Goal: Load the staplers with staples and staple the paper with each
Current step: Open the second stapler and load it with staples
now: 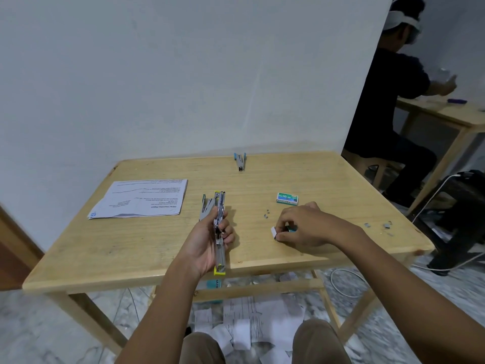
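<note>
Gripping a long yellow-and-chrome stapler (220, 232) in the left hand (207, 241), fingers curled round its middle. Swung fully open, near end past the table edge, far end pointing away. Magazine channel apparently turned toward the right hand, probably for dropping a strip straight in. Can't tell whether loaded.

Pinching a small teal staple box with a white flap (282, 230) in the right hand (304, 227), fingertips closed on it, hand low on the table. Looks like opening it or pulling a strip out; contents hidden behind fingers. Held low on the wood, likely for steadiness with small parts. Stage, as a guess: loading, no stapling yet with this one.

Just left of the held stapler, touching or nearly: a grey stapler with green trim (207, 207), lying on the table, possibly hinged open too. Parked within reach, waiting or finished, no way to say.

Beyond the right hand: a green cardboard staple box marked No.10 (287, 198), closed, lying flat. Between it and the hand, a few loose grey staple fragments (266, 214); more fragments (378, 225) near the right edge.

Far edge, centre: a grey stapler with blue grips (240, 161), well apart from the rest.

Far left: a stack of printed white paper (141, 197), flat, out of the way of the loading work.

All on a light wooden table (131, 245). Under it, torn white paper scraps (249, 324) on the floor. Far right, another person (388, 101) seated at a separate table.
</note>
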Available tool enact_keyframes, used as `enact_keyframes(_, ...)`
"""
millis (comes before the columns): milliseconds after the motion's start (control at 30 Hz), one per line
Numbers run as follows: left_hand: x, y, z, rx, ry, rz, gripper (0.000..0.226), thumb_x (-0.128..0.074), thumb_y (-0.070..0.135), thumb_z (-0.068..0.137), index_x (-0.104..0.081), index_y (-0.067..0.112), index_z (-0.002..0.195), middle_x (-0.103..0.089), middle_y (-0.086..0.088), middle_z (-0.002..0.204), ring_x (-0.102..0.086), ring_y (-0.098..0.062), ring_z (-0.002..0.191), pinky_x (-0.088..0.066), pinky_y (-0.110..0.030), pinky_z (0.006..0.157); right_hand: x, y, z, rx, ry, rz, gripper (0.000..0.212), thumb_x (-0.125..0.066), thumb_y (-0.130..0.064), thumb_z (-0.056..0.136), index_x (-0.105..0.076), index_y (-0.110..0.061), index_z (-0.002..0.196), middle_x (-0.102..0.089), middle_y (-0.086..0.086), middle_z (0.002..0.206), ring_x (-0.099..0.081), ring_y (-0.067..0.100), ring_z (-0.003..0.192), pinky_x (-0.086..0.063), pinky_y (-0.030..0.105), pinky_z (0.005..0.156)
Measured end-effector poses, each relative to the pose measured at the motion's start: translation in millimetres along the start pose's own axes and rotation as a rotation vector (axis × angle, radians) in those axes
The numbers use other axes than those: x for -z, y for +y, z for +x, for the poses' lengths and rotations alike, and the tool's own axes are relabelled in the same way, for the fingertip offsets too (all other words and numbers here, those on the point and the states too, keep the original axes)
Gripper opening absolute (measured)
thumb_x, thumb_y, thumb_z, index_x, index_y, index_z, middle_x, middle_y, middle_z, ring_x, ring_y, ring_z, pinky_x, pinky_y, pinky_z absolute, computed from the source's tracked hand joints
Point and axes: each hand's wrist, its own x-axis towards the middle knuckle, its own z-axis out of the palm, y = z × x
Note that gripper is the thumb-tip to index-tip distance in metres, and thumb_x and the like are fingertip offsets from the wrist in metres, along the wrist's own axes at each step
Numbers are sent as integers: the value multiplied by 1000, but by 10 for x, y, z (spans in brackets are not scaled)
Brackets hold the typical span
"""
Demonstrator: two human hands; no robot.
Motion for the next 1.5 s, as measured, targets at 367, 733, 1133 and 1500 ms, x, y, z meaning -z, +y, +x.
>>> enact_keyframes(367, 4, -4, 4, 3, 6, -11, 23, -51, 31, 98, -56, 10, 88, -38, 2, 58, -35, -11, 47, -33, -21, 43, -31, 28, -22, -16, 61, 112, 20, -57, -48, 89, -70, -33, 90, -66, -21, 97, -53, 2, 101, -23, 29, 99)
enact_keyframes(733, 7, 3, 8, 15, 6, 9, 23, -52, 32, 98, -56, 11, 88, -39, 2, 57, -35, -11, 47, -34, -21, 43, -15, 37, -72, -32, 59, 174, 23, -48, -36, 100, -69, -39, 108, -64, -23, 115, -48, 6, 110, -23, 32, 100)
enact_keyframes(1133, 9, 2, 16, 23, -10, -8, 23, -52, 31, 98, -56, 11, 88, -39, 2, 57, -36, -11, 46, -34, -21, 42, 200, -54, 66, -80, -78, -14, 21, -58, -35, 92, -74, -32, 104, -64, -20, 88, -55, 6, 86, -32, 20, 63)
enact_keyframes(1500, 27, -4, 23, 23, -8, 8, 23, -53, 32, 98, -56, 11, 90, -39, 2, 57, -36, -11, 46, -33, -22, 44, 228, -57, 86, -104, -174, 59, 21, -62, -36, 88, -73, -30, 105, -63, -22, 85, -57, 1, 78, -42, 21, 63)
